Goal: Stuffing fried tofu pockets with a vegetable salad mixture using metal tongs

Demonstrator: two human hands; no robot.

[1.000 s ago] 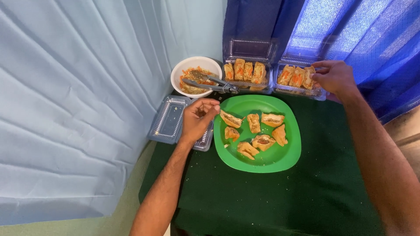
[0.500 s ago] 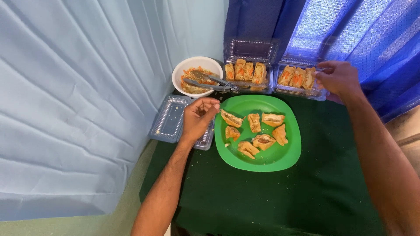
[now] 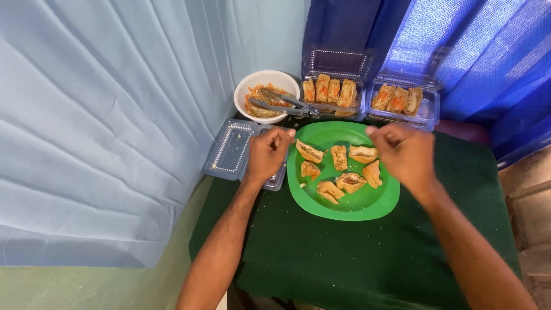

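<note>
Hands hover over the round green plastic plate [image 3: 350,206] of fried stuffed pastry pieces [image 3: 338,158]. Left hand [image 3: 267,155] pinches loosely at its rim, holding nothing visible. Right hand [image 3: 404,155] curls narrow, empty, poised to pick.

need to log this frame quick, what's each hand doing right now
Left hand: fingers curled at the green plate's left rim, nothing visibly held.
Right hand: loosely closed over the plate, nothing visibly held.

Your green plate [image 3: 367,204]: round, flat on the dark cloth, carrying six browned stuffed pieces [image 3: 338,157].
</note>
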